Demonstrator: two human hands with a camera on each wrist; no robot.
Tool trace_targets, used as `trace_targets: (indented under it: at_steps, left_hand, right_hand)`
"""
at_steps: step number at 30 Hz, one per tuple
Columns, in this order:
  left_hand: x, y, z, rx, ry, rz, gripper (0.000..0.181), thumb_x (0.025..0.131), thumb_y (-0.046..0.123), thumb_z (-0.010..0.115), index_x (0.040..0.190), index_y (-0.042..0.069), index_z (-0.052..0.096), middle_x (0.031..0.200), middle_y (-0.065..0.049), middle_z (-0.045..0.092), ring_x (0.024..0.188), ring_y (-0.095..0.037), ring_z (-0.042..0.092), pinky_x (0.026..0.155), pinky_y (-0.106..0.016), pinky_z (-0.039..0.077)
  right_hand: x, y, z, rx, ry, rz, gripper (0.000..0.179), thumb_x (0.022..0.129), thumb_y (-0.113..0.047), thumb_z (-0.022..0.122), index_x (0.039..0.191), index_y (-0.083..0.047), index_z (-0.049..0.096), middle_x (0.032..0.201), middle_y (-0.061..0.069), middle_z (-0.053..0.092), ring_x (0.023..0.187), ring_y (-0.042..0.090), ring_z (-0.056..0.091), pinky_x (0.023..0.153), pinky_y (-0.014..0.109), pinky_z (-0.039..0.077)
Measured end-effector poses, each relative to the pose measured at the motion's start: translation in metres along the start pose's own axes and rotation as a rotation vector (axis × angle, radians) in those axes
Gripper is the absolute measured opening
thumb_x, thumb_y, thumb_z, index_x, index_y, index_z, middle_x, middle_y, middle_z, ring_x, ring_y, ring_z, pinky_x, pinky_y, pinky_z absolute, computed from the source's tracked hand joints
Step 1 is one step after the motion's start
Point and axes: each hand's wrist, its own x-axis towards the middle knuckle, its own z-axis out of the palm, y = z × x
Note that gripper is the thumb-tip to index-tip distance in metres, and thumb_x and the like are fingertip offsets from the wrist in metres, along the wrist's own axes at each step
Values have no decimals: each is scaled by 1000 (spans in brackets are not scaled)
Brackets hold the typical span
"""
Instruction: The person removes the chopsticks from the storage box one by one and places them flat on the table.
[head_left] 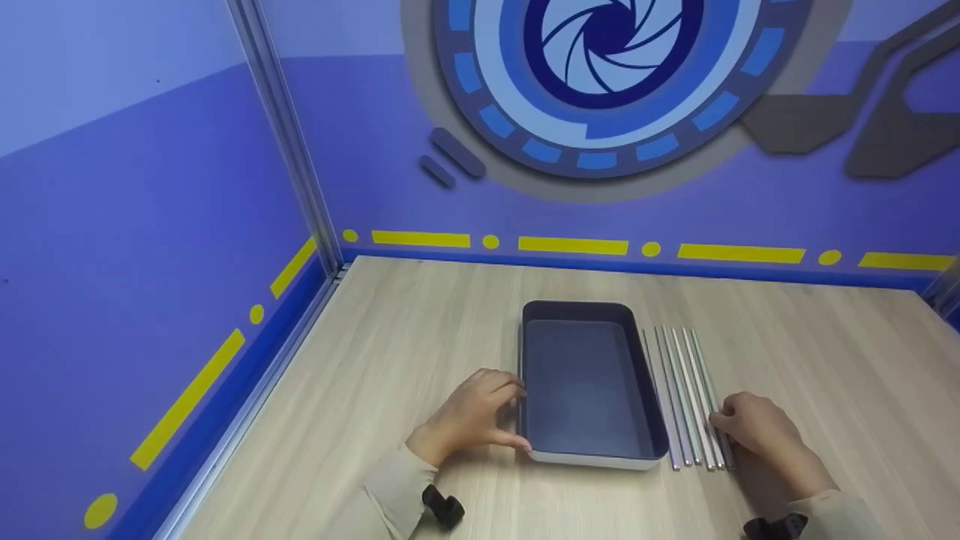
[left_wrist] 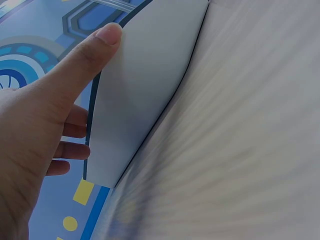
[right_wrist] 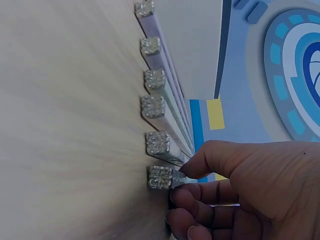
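A dark rectangular tray [head_left: 586, 454] with pale outer walls lies on the table. My left hand [head_left: 477, 414] rests against its left side, thumb at the near corner and fingertips at the rim. In the left wrist view the thumb [left_wrist: 95, 47] touches the tray's pale wall [left_wrist: 137, 85]. To the tray's right lie several metallic chopsticks [head_left: 684, 397] side by side, their square ends glittering in the right wrist view. My right hand [head_left: 757, 426] pinches the rightmost chopstick [right_wrist: 162, 177] between thumb and forefinger, with the other fingers curled beneath.
The wooden table [head_left: 405, 322] meets a blue printed wall [head_left: 360, 150] at the back and another at the left, joined by a metal post [head_left: 292, 127]. The chopsticks lie close along the tray's right wall.
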Motion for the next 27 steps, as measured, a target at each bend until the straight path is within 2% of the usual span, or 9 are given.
trace_targets:
  at_steps: [5, 15, 27]
  left_hand:
    - [0, -1, 2, -1, -8, -5, 71, 59, 69, 73, 100, 12, 66, 105, 2, 66, 101, -14, 61, 95, -26, 47]
    - [0, -2, 3, 0, 14, 8, 70, 58, 69, 74, 99, 12, 67, 105, 2, 66, 101, -14, 62, 94, -26, 48]
    - [7, -1, 8, -13, 25, 33, 71, 58, 68, 75, 99, 11, 66, 104, 2, 66, 100, -14, 62, 93, -26, 48]
  right_hand:
    - [0, 0, -2, 6, -12, 7, 22, 90, -20, 56, 76, -2, 58, 62, 2, 54, 55, 16, 52, 50, 28, 40]
    - [0, 1, -5, 33, -10, 29, 21, 89, -18, 57, 76, -2, 57, 62, 3, 56, 54, 15, 53, 50, 27, 42]
    - [-8, 7, -9, 100, 107, 27, 20, 89, -16, 55, 76, 0, 59, 61, 3, 56, 55, 16, 51, 48, 28, 41]
